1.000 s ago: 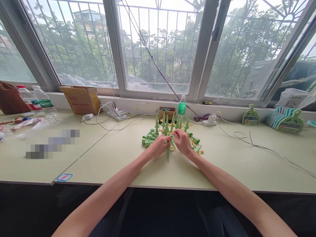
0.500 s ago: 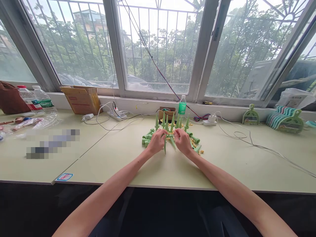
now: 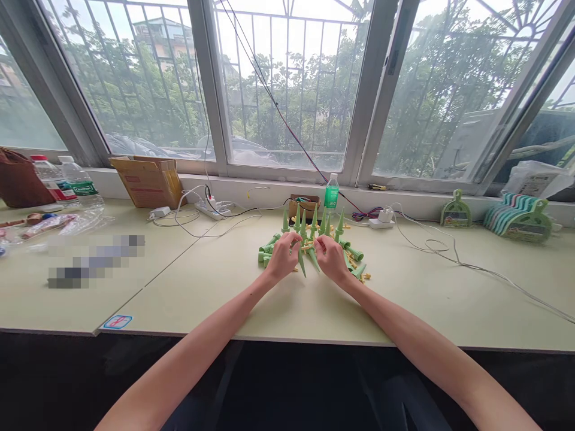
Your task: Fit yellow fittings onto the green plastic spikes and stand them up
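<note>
My left hand (image 3: 284, 254) is closed around a green pointed plastic spike (image 3: 302, 264), whose tip slants down toward the table. Just to its right, my right hand (image 3: 331, 256) has thumb and fingers pinched together; whatever they hold is too small or hidden to make out. Another green spike (image 3: 313, 260) lies between the hands, near the right fingertips. Beyond the hands, several green spikes (image 3: 340, 222) stand with their points up. Ribbed green pieces (image 3: 354, 252) and small yellow plastic fittings (image 3: 367, 276) are scattered around both hands.
Behind the spikes stand a small cardboard box (image 3: 304, 206) and a green-labelled bottle (image 3: 331, 193). A larger carton (image 3: 148, 182) and a power strip (image 3: 211, 208) are back left. White cable (image 3: 453, 254) crosses the table's right side, near green dustpans (image 3: 523, 221).
The spike under my left hand has tilted, its tip swinging slightly right. My hands have drawn a little apart, and the yellow piece that showed between the fingertips is less visible.
</note>
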`<state>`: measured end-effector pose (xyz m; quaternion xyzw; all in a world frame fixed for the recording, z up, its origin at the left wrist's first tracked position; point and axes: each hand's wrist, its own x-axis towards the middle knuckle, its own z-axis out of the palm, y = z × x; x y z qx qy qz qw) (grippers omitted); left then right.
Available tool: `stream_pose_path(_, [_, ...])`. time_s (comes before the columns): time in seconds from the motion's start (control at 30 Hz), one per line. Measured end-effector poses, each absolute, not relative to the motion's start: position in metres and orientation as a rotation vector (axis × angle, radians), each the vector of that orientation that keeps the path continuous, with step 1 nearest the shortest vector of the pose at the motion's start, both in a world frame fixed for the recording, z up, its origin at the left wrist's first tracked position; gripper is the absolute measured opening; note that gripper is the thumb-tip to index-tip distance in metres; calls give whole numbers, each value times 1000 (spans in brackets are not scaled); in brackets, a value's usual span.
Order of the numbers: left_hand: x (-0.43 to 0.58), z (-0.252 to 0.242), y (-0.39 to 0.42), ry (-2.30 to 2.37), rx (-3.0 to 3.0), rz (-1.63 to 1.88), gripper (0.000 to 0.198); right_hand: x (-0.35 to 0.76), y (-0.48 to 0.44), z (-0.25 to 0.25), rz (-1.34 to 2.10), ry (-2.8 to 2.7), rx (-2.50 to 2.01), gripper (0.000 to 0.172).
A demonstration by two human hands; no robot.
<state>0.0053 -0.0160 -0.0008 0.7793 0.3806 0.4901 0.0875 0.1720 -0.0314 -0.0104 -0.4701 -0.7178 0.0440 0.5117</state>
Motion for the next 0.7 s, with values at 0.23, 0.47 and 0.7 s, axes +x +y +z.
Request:
stream_pose_path(0.23, [6, 0, -17, 1120, 2290, 1457, 12, 171, -33, -9, 125, -1731, -1130, 22])
stream_pose_path(0.47, [7, 0, -17, 1112, 2278, 1454, 12, 170, -33, -10, 138, -1749, -1127, 23])
stream_pose_path(0.7, [7, 1, -19, 1096, 2296, 1440, 13, 170, -32, -12, 145, -1765, -1120, 23])
